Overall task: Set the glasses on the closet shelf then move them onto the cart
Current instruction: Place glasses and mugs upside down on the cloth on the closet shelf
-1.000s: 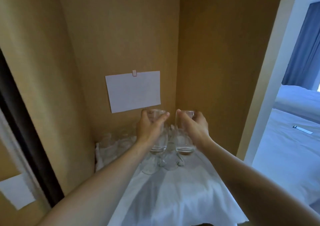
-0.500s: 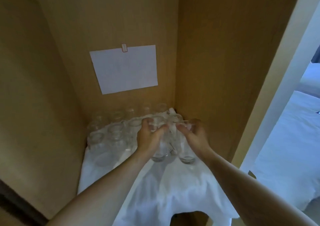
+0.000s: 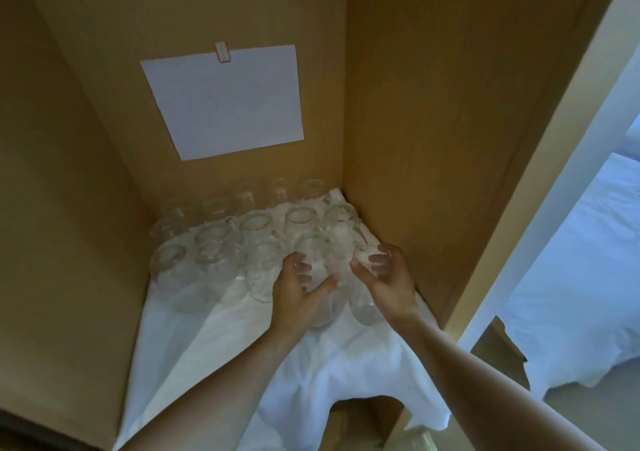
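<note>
- Closet (image 3: 433, 104): brown walls enclose a corner shelf. A white sheet of paper (image 3: 225, 104) is taped to the back wall. Against the earlier views, the camera now looks more steeply down, so the whole shelf shows.
- Cloth (image 3: 277, 364): a white cloth covers the shelf and hangs over its front edge.
- Bed (image 3: 581, 277): pale bedding shows through the opening at the right.
- Glasses (image 3: 256, 229): clear glasses stand upright in rows on the cloth, from the back wall forward. Their exact count cannot be told, since glass and cloth blend.
- Left hand (image 3: 298, 291): it grips a glass (image 3: 313, 253) from the side, fingers curled round the far wall and thumb on the near wall. A second ago this glass was held up in the air; its base now sits at cloth level, in the front row.
- Right hand (image 3: 384, 277): it grips a second glass (image 3: 369, 298) the same way, just beside the right wall. This glass has also come down to the cloth.
- Judgement: both glasses appear set down or nearly so, but neither is released. The shelf stage is close to done for this pair. The next move probably calls for opening the fingers without knocking the close neighbours. No cart is in view.
</note>
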`<state>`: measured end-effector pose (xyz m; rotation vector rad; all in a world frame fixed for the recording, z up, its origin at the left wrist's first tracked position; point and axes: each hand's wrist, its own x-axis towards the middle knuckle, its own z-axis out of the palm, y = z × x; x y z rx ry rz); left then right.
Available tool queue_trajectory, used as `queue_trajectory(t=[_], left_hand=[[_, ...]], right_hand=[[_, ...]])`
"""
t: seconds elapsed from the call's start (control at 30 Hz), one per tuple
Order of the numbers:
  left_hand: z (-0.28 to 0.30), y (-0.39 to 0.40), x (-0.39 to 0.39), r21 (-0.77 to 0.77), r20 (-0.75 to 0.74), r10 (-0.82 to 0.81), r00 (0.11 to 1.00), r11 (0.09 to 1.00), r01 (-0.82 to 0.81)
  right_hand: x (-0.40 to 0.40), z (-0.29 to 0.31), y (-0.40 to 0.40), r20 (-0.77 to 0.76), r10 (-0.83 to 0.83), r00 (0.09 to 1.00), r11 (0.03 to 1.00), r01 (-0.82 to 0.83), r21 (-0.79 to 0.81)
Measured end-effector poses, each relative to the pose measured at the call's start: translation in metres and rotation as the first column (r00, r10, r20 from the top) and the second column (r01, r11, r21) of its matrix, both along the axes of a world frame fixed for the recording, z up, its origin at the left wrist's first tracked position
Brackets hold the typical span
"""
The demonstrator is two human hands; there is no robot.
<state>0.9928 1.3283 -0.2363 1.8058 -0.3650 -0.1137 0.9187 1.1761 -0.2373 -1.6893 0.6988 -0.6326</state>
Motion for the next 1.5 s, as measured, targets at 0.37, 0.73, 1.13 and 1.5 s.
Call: queue_trajectory(t=[0.37,0.73,1.13,1.5], left_hand=[[-0.016,0.010,0.002,-0.056,-0.003,-0.039,0.999,0.998,0.038],[-0.016,0.011,0.007,-0.041,0.006,-0.094,0.996,0.995,0.094],[-0.017,0.009,0.012,-0.052,0.017,-0.092,0.996,0.994,0.093],[-0.016,0.008,0.013,-0.051,0.009,-0.084,0.996,0.995,0.084]], right_hand=[[-0.034,-0.024,0.018,-0.194,0.091,0.977,0.995,-0.084,0.046],[-0.031,0.003,0.006,-0.365,0.014,0.931,0.994,-0.052,-0.094],[-0.017,0.067,0.000,-0.614,-0.292,0.733,0.740,-0.234,-0.631],[0.013,0.070,-0.005,-0.676,-0.225,0.702,0.462,-0.534,-0.708]])
